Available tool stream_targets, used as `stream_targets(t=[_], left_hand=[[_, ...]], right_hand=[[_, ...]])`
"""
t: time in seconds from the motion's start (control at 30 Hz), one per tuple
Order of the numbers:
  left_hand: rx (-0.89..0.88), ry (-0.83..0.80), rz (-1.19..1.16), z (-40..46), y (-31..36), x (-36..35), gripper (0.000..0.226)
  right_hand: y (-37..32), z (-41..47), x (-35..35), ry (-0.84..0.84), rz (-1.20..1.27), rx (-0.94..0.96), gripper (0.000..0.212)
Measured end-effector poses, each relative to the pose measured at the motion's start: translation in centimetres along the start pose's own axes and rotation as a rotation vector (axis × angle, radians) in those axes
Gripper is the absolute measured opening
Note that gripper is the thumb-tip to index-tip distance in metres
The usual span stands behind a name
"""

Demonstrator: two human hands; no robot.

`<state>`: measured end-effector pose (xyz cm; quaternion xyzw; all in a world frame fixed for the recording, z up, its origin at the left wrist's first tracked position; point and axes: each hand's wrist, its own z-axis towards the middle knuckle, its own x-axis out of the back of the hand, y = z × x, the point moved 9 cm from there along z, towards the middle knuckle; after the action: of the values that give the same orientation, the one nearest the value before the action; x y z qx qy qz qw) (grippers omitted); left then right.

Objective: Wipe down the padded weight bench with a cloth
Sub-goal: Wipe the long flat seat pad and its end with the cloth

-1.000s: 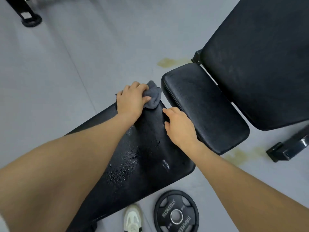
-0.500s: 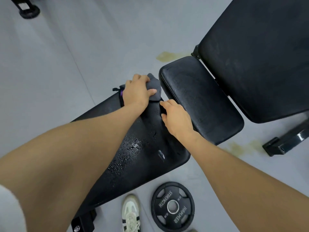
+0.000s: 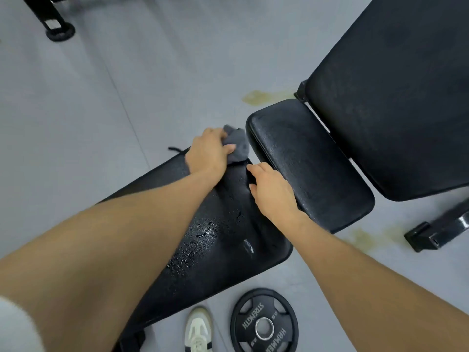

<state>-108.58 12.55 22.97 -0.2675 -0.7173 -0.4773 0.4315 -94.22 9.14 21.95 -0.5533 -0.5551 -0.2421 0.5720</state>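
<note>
A black padded bench pad (image 3: 223, 240) runs from lower left to centre, wet with water droplets in its middle. My left hand (image 3: 206, 153) grips a bunched grey cloth (image 3: 237, 146) and presses it on the pad's far corner. My right hand (image 3: 272, 190) rests on the pad's right edge, fingers curled over it, beside the neighbouring seat pad (image 3: 307, 163). A large black back pad (image 3: 396, 92) fills the upper right.
A black weight plate (image 3: 264, 323) lies on the grey floor below the pad, next to a white shoe (image 3: 199, 331). A black frame foot (image 3: 436, 229) sticks out at right, another equipment foot (image 3: 59, 31) at top left. Yellowish stains mark the floor.
My left hand has pushed the cloth further up to the pad's far corner. My right hand has kept its place on the right edge.
</note>
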Motion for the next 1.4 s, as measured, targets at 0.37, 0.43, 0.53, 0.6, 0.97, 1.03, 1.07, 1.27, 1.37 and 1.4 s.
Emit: stream_targets(t=[0.37, 0.43, 0.53, 0.6, 0.97, 1.03, 1.07, 1.27, 1.37, 1.4], left_hand=[[0.276, -0.011, 0.044, -3.3, -9.4, 1.3, 0.03], [0.395, 0.038, -0.026, -3.4, -9.7, 1.4, 0.029], [0.389, 0.066, -0.16, -2.5, -5.9, 0.4, 0.028], [0.147, 0.01, -0.054, -2.3, -0.7, -1.2, 0.029], [0.354, 0.051, 0.099, -5.5, -11.5, 2.2, 0.032], [0.4, 0.077, 0.041, -5.6, -9.5, 1.5, 0.032], [0.355, 0.063, 0.017, -5.8, -7.5, 0.9, 0.031], [-0.107, -0.015, 0.115, -7.5, 0.0, -2.2, 0.03], [0.1, 0.024, 0.2, -6.0, -7.4, 0.4, 0.033], [0.206, 0.04, 0.171, -5.8, -9.4, 1.3, 0.033]], right_hand=[[0.0, 0.0, -0.2, -0.046, -0.006, -0.024, 0.045], [0.0, -0.1, -0.2, -0.037, 0.004, -0.023, 0.045], [0.2, -0.2, -0.2, -0.028, 0.047, -0.012, 0.043], [0.9, -0.4, 0.0, -0.004, 0.128, -0.05, 0.039], [1.3, -1.4, 0.1, 0.006, 0.179, -0.172, 0.039], [1.4, -1.6, 0.1, 0.013, 0.208, -0.184, 0.041], [1.6, -1.7, 0.1, 0.02, 0.221, -0.189, 0.042], [2.2, -1.8, 0.0, 0.039, 0.297, -0.218, 0.038], [2.4, -1.9, -0.3, 0.006, 0.293, -0.236, 0.044], [2.4, -1.9, -0.3, 0.002, 0.298, -0.239, 0.045]])
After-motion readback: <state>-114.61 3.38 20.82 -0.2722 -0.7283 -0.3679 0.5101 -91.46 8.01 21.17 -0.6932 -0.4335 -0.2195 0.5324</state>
